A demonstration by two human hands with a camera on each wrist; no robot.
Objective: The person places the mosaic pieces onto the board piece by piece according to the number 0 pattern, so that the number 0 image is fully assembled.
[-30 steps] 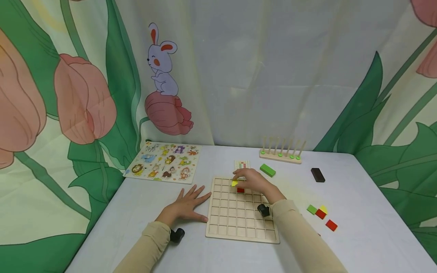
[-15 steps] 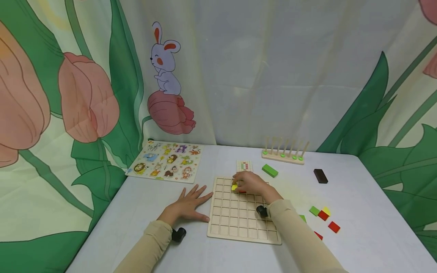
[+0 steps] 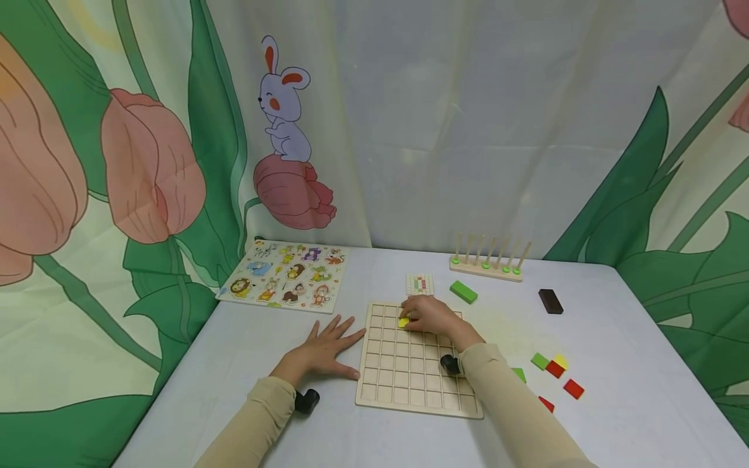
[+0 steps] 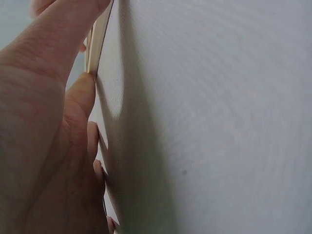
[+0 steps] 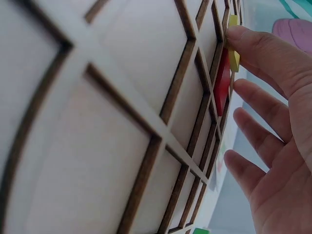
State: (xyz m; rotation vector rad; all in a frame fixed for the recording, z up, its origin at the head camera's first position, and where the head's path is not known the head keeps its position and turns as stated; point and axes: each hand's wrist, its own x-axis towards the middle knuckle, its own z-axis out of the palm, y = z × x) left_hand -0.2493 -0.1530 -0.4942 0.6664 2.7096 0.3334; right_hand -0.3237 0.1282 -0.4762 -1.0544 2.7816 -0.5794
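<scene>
We're working on a white-covered bench (image 3: 345,442) facing a tulip-print curtain (image 3: 398,130), right hand (image 3: 434,317) pinching a yellow tile (image 3: 404,322) at the far part of the grid board (image 3: 400,378), left hand (image 3: 318,355) lying beside it, fingers spread wide.

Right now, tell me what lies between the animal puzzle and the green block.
The head view shows a small patterned card between the animal puzzle and the green block.
</scene>
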